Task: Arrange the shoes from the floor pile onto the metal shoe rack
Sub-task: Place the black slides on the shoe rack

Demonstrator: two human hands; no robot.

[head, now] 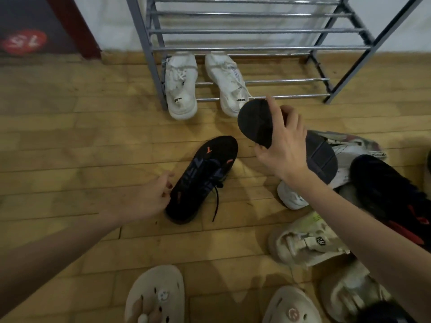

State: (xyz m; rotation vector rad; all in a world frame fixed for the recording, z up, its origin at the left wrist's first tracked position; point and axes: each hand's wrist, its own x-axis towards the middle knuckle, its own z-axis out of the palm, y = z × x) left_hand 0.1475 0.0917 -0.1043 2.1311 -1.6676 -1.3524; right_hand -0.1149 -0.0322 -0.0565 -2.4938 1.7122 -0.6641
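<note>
My right hand grips a dark sneaker, lifted off the floor with its sole turned toward me, just in front of the metal shoe rack. My left hand reaches to the heel of a black sneaker lying on the floor, fingers curled at its side; whether they grip it I cannot tell. Two white sneakers sit on the rack's bottom bars at the left, heels toward me. The floor pile lies at the right.
The pile holds a black-and-red shoe, a white shoe, beige sandals and a grey-white sneaker. My feet in beige clogs stand at the bottom. A dark red door frame is at the upper left.
</note>
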